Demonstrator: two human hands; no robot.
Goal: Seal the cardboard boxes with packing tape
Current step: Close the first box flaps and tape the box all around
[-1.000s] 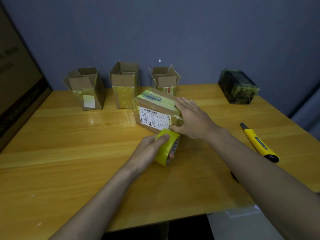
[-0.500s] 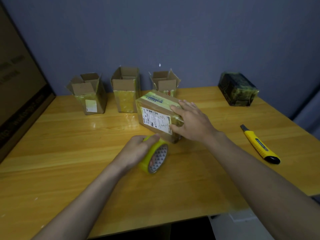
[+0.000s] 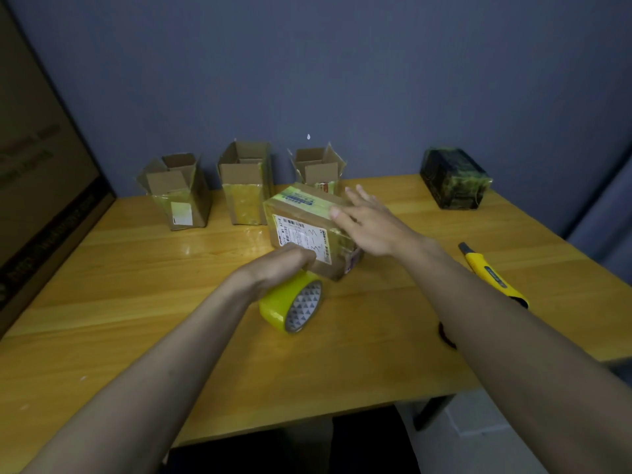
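Left hand (image 3: 284, 265) grips the tape (image 3: 292, 304). Right hand (image 3: 367, 224), fingers spread, presses the box (image 3: 307, 230). Slack tape could wrinkle.

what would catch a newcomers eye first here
The bright yellow tape roll at table centre, under the left hand, against a closed box that the flat right hand steadies. Behind stand three open boxes; a yellow knife lies at right.

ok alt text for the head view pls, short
A person's left hand holds a yellow tape roll on a wooden table against a closed cardboard box, right hand flat on top. Three open boxes stand behind; a yellow knife lies right.
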